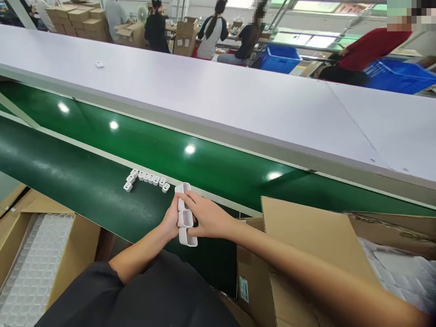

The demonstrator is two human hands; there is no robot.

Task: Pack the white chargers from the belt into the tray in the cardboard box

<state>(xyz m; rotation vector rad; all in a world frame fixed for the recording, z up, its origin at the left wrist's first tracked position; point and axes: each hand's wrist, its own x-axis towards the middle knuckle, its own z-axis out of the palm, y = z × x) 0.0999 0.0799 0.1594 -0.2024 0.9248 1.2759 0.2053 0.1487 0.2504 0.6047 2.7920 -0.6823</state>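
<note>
A row of white hollow plastic housings (185, 219) stands between my hands over the green work surface, open ends facing up and to the right. My left hand (171, 219) is closed along the row's left side. From the right, my right hand (209, 217) grips the same row, its fingers over the upper part and its thumb by the lowest housing; its fingers partly hide the housings. Just left of them lie several small white slotted plastic pieces (151, 178), in a bent line on the dark green surface (102, 181).
A white shelf (238, 100) runs across behind a green conveyor belt (156, 131); one small white piece (99, 64) lies on it. An open carton with clear trays (41, 254) is at left, another carton (306, 240) at right. Several people and blue crates (281, 58) are beyond.
</note>
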